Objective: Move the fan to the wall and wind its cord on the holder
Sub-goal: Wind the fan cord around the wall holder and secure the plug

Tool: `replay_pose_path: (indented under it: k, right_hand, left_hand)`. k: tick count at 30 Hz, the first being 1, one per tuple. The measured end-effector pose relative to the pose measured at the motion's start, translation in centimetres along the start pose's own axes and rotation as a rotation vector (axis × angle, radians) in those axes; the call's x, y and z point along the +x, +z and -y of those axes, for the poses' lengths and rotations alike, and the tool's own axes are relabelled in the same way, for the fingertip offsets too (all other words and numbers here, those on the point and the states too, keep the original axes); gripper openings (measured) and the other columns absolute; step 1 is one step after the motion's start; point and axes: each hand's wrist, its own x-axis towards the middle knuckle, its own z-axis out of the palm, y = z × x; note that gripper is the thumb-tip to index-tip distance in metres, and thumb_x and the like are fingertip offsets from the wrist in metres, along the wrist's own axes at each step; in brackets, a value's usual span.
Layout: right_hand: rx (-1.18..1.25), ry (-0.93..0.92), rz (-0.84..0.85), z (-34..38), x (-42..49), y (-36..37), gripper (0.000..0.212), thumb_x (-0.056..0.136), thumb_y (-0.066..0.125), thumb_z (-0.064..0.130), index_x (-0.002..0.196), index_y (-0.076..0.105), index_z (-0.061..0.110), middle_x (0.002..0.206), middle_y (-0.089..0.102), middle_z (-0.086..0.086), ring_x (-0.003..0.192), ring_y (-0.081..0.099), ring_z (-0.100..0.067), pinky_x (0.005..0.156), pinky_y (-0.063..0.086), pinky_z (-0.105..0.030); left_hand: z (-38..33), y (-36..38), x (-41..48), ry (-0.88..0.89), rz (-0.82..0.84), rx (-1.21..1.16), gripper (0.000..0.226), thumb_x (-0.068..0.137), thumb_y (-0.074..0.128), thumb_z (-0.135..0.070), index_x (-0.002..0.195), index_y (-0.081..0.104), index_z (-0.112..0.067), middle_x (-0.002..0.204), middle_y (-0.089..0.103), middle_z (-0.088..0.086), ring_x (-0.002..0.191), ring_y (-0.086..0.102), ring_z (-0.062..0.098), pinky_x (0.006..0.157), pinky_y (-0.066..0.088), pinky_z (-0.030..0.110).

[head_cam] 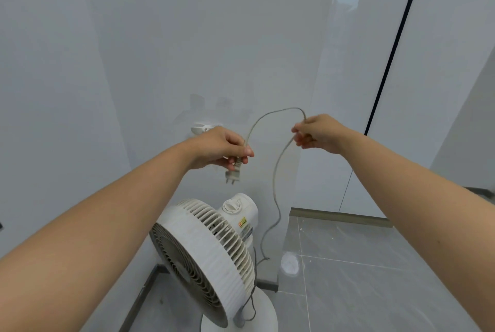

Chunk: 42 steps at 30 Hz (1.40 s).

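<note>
Our left hand (222, 148) pinches the seemingly light, floppy cord (274, 184) near its plug (232, 175), our right hand (318, 132) pinching farther along.

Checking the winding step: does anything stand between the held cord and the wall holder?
Nothing visible does. The left hand grips the cord near its plug just in front of the holder, covering its right edge; the right hand pinches the cord farther along. The fan stands below.
</note>
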Motion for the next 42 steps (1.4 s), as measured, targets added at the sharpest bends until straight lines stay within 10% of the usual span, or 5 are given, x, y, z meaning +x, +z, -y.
replay_pose_path:
  k: [13, 21, 26, 33, 42]
  right_hand:
    - [0.287, 0.042, 0.131, 3.1, -1.1, 0.5, 0.012, 0.089, 0.052, -0.009, 0.095, 0.061, -0.005, 0.074, 0.057, -0.013, 0.060, 0.056, -0.015, 0.049, 0.055, -0.018]
    - [0.182, 0.003, 0.225, 3.0, -2.6, -1.0, 0.034, 0.090, 0.032, -0.009, 0.090, 0.065, 0.001, 0.066, 0.046, -0.004, 0.038, 0.029, -0.006, 0.038, 0.021, -0.016]
    - [0.240, -0.037, 0.165, 2.4, -2.7, -3.1, 0.022, 0.088, 0.044, -0.002, 0.087, 0.066, 0.002, 0.063, 0.043, -0.002, 0.035, 0.026, -0.005, 0.035, 0.020, -0.015]
    - [0.350, -0.062, -0.013, 1.4, -2.2, -5.5, 0.019, 0.088, 0.048, 0.003, 0.083, 0.066, 0.006, 0.051, 0.034, 0.003, 0.035, 0.021, -0.007, 0.035, 0.017, -0.017]
    - [-0.209, 0.052, -0.082, -0.7, -2.1, -6.5, 0.052, 0.100, 0.025, 0.034, 0.092, 0.065, 0.002, 0.056, 0.039, -0.005, 0.048, 0.037, -0.019, 0.054, 0.043, -0.028]
  left_hand:
    - [2.7, 2.4, 0.6, -0.162, 0.294, -0.150, 0.024, 0.084, 0.058, 0.012, 0.091, 0.068, -0.009, 0.080, 0.071, 0.000, 0.074, 0.068, 0.008, 0.071, 0.057, 0.019]
    - [1.6, 6.3, 2.9, -0.065, 0.004, -0.183, 0.068, 0.087, 0.058, 0.002, 0.143, 0.029, -0.024, 0.126, 0.046, -0.001, 0.089, 0.063, 0.019, 0.068, 0.055, 0.026]
    - [1.7, 8.5, 3.7, -0.029, 0.006, -0.042, 0.015, 0.093, 0.051, -0.004, 0.099, 0.063, -0.009, 0.090, 0.065, 0.001, 0.075, 0.057, 0.010, 0.065, 0.050, 0.021]
    - [5.1, 7.5, 3.8, -0.124, -0.056, 0.370, 0.030, 0.093, 0.053, -0.015, 0.064, 0.062, -0.013, 0.076, 0.065, 0.003, 0.064, 0.053, 0.007, 0.061, 0.041, 0.020]
    - [2.7, 6.2, 3.7, -0.065, -0.344, -0.010, 0.030, 0.096, 0.049, -0.017, 0.071, 0.059, -0.005, 0.055, 0.056, 0.007, 0.040, 0.059, 0.011, 0.042, 0.047, 0.018]
